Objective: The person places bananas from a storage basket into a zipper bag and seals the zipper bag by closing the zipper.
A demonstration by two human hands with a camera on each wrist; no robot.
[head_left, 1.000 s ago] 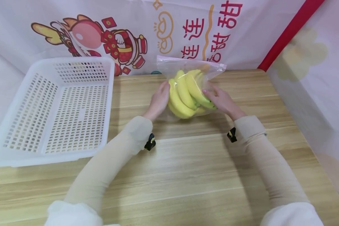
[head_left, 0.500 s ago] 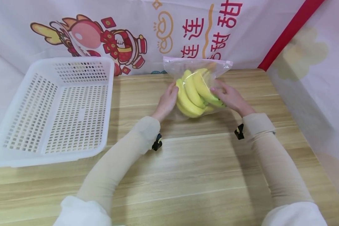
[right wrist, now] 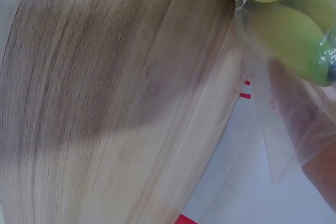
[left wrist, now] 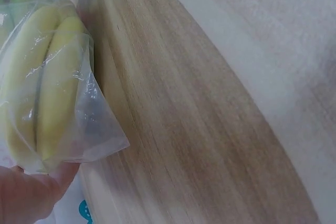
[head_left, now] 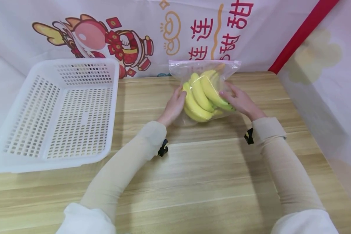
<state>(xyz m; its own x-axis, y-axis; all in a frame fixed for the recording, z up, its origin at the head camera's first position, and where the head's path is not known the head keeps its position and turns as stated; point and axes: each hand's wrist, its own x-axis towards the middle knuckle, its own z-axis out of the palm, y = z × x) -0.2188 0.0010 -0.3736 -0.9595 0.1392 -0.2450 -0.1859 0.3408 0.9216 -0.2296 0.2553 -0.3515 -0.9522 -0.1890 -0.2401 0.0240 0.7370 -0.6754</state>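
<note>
A clear zip bag (head_left: 203, 66) with several yellow bananas (head_left: 199, 94) inside is held between both hands over the far part of the table. My left hand (head_left: 174, 104) grips its left side, thumb in front and fingers partly hidden behind. On the other side my right hand (head_left: 242, 100) holds the bag by the bananas' greenish ends. Whether the zip along the top is sealed, I cannot tell. In the left wrist view, fingers (left wrist: 37, 190) support the bag beneath two bananas (left wrist: 58, 87). The right wrist view shows a greenish banana tip (right wrist: 294, 43) beside the right hand (right wrist: 296, 108).
A white perforated plastic basket (head_left: 112, 130) stands on the left of the wooden table (head_left: 193, 182), with nothing seen in it. Behind the table hangs a printed cloth (head_left: 152, 19) with a red stripe. A pale wall covering (head_left: 324, 97) bounds the right side.
Over the first half second both hands carried the bag of bananas a little to the right. Since then hands and bag have stayed almost still. The basket has not moved.
</note>
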